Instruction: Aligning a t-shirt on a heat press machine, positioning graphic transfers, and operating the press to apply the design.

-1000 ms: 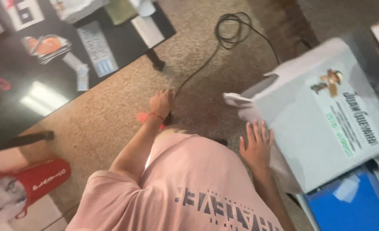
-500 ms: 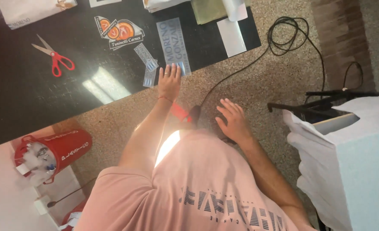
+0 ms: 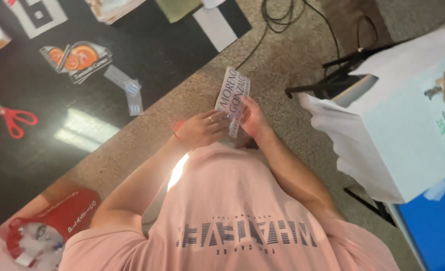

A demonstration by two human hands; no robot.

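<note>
Both my hands hold a narrow pale printed strip (image 3: 234, 98) with dark lettering, up in front of my chest over the speckled carpet. My left hand (image 3: 200, 130), a ring on one finger, pinches the strip's lower left edge. On the lower right edge rests my right hand (image 3: 253, 119), fingers closed on it. My pink shirt (image 3: 232, 211) fills the bottom of the view.
A black table (image 3: 41, 150) at the left carries red-handled scissors (image 3: 12, 119), an orange-printed sticker (image 3: 76, 58) and small strips (image 3: 130, 92). A white box (image 3: 413, 130) stands on the right above a blue one (image 3: 433, 226). Black cables (image 3: 283, 15) and a red bag (image 3: 62, 221) lie on the floor.
My left hand reached to the table edge, then came back with the printed strip. My right hand left the white box and joined it on the strip.
</note>
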